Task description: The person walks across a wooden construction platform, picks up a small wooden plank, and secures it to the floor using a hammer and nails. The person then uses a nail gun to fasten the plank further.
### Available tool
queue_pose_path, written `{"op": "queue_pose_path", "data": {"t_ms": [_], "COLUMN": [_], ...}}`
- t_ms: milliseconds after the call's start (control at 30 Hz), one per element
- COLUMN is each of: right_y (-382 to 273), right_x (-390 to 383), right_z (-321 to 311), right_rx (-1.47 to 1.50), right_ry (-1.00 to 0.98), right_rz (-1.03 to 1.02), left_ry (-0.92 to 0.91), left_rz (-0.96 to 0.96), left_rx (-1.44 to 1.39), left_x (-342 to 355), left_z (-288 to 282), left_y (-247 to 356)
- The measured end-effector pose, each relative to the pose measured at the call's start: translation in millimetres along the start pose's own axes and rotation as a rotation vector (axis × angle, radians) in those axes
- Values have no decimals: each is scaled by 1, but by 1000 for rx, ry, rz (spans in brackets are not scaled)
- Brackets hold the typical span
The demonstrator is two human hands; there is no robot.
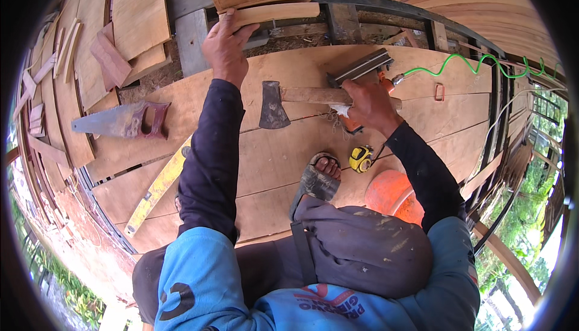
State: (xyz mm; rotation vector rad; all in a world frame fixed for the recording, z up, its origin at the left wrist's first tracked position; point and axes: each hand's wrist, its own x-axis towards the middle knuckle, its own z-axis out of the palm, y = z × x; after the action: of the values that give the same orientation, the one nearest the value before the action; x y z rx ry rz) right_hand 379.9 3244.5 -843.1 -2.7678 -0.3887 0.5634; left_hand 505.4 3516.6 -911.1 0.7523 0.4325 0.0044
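A hatchet (275,108) lies level above the planks, its dark head pointing left. My right hand (369,107) is closed around its wooden handle. Beyond and partly under that hand is a nail gun (365,66) with a dark magazine and orange parts; the hand hides some of it. My left hand (225,50) reaches to the far side and pinches the left end of a narrow wooden strip (277,12), thumb and fingers around it. The strip stretches right, over a gap in the framing.
A handsaw (117,122) and a yellow spirit level (158,187) lie on the left of the plank floor (271,168). A yellow tape measure (360,158) and an orange rounded object (395,197) are near my right knee. A green coiled hose (458,59) runs right. Wood offcuts (110,56) lie far left.
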Motion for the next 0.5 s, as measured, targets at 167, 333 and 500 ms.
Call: {"op": "queue_pose_path", "data": {"t_ms": [167,333,500], "right_y": [-1,2,18], "right_x": [-3,-2,5], "right_z": [8,3,-3], "right_rx": [25,5,-53], "right_ry": [-55,27,138], "right_rz": [76,77,33], "left_ry": [-4,18,24], "left_rz": [9,30,31], "left_rx": [100,-3,-30], "left_x": [6,5,6], "left_z": [-1,0,1], "left_y": [-3,-6,-8]}}
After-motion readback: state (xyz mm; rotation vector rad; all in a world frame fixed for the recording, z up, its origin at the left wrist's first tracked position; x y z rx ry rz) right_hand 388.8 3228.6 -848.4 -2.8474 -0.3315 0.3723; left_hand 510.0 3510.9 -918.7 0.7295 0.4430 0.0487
